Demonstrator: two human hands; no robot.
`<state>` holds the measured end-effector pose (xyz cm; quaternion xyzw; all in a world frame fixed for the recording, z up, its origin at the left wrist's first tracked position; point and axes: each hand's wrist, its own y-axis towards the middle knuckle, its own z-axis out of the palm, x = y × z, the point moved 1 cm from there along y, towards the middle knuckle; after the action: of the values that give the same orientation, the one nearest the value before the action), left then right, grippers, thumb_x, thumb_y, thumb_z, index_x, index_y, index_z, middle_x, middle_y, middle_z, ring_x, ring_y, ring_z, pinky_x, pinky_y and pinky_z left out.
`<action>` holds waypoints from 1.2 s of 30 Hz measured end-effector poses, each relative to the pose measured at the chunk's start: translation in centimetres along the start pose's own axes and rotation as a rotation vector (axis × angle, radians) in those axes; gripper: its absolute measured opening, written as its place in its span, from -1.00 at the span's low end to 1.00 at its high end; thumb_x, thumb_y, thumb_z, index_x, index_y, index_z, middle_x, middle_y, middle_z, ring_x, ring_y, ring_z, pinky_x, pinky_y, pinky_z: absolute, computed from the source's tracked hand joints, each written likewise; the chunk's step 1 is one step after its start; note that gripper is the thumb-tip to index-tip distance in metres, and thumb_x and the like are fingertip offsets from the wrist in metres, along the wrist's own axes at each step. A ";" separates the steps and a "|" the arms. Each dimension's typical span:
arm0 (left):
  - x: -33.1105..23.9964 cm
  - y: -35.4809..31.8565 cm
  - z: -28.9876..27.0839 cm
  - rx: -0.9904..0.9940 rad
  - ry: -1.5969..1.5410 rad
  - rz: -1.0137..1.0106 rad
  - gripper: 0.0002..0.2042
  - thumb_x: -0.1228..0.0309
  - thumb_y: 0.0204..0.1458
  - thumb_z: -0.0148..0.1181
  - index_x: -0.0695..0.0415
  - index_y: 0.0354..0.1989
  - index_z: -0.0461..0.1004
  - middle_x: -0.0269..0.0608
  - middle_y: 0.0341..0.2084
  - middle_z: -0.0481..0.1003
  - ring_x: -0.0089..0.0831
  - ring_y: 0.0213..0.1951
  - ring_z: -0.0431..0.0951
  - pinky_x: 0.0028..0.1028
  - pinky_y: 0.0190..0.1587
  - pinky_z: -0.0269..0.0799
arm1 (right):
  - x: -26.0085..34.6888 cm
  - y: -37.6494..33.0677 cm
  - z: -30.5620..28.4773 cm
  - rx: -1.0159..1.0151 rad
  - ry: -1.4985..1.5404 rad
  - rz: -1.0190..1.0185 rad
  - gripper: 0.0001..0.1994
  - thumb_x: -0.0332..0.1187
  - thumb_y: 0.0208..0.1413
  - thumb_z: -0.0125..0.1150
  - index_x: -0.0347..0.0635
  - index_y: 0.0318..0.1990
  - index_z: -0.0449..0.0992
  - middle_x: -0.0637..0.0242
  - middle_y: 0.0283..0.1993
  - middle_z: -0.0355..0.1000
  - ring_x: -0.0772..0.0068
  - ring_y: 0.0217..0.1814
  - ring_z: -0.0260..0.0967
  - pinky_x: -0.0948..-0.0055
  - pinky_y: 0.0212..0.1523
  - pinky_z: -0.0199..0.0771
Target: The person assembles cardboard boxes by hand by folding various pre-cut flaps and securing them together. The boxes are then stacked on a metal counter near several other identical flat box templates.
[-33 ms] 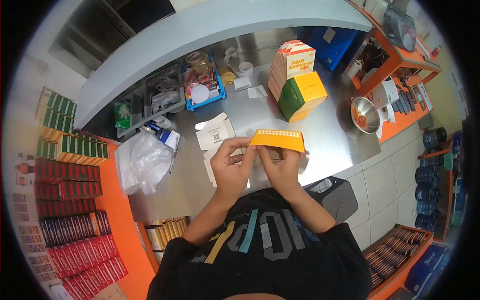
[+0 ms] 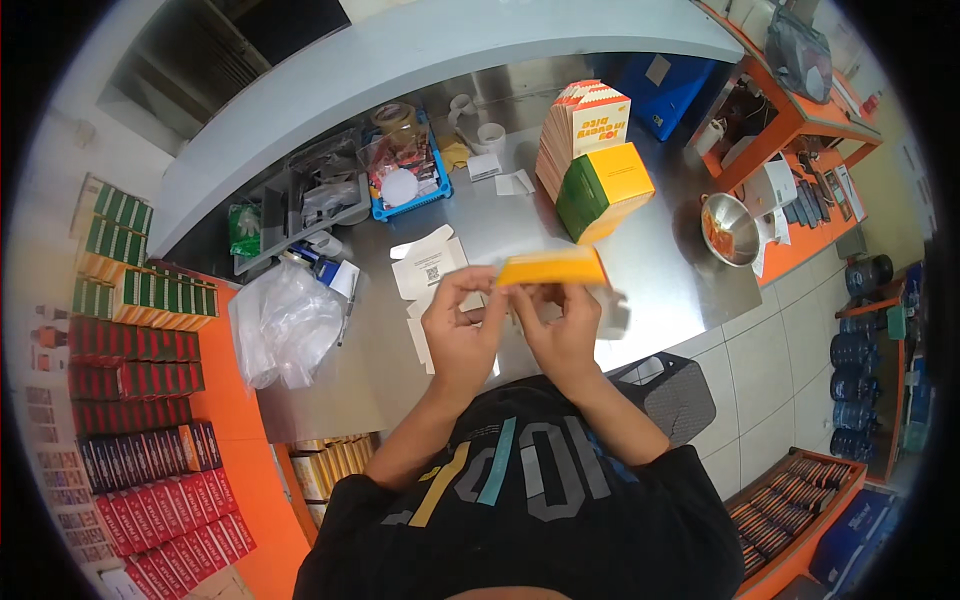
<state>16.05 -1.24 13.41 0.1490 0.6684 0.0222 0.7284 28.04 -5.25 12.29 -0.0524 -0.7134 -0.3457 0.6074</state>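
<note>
Above the near part of the metal table, a yellow cardboard box (image 2: 552, 268) is held in both hands, blurred by motion. My left hand (image 2: 462, 322) pinches its left end between thumb and fingers. With the thumb under the near edge, my right hand (image 2: 565, 330) grips its right part; some of those fingers are hidden behind the card. Left of the box, a flat unfolded white carton (image 2: 428, 265) lies on the table, partly covered by my left hand. Farther off, a green and yellow box (image 2: 605, 190) stands against a row of upright folded cartons (image 2: 565, 140).
A steel bowl (image 2: 731, 230) with reddish contents sits at the right. Clear plastic bags (image 2: 285, 325) lie at the left, near a blue basket (image 2: 412, 200) and a grey tray (image 2: 320, 205). Stacked boxes (image 2: 150, 420) line the left side. A dark chair (image 2: 680, 398) stands beside the table.
The yellow box has tipped and risen slightly, so its patterned face now looks narrower and smeared. Both hands keep their hold and have barely moved.
</note>
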 end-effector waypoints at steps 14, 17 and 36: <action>6.9 -2.3 -1.9 -0.232 0.184 -0.139 -0.46 0.57 0.08 0.31 0.11 0.13 0.09 -0.28 -0.23 0.33 -0.49 -0.18 0.38 -0.44 -0.13 0.39 | -3.2 -0.2 0.4 0.141 -0.216 0.411 -0.76 -0.45 0.35 -0.04 -0.38 0.03 0.45 -0.17 -0.22 0.54 -0.15 -0.15 0.53 0.22 -0.12 0.49; 6.4 -2.0 -4.3 -0.274 0.253 0.246 -0.54 0.56 0.09 0.32 0.12 0.02 0.14 -0.33 -0.31 0.25 -0.53 -0.26 0.30 -0.49 -0.18 0.36 | -1.7 0.6 0.7 0.022 -0.060 0.196 -0.79 -0.53 0.28 0.00 -0.36 0.01 0.47 -0.14 -0.17 0.53 -0.18 -0.14 0.51 0.22 -0.13 0.50; 5.8 -1.5 -4.8 0.179 -0.432 -0.270 -0.72 0.48 0.20 0.22 0.28 0.07 0.48 -0.04 -0.06 0.56 -0.30 -0.13 0.62 -0.38 -0.27 0.63 | -1.0 -0.3 0.9 0.053 0.095 0.063 -0.93 -0.54 0.17 0.29 -0.38 -0.25 0.56 0.18 -0.25 0.54 0.44 -0.24 0.54 0.50 -0.21 0.57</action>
<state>11.73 -0.41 7.17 0.1236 0.5104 -0.1667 0.8345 27.37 -4.64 11.21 -0.0422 -0.6906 -0.3097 0.6522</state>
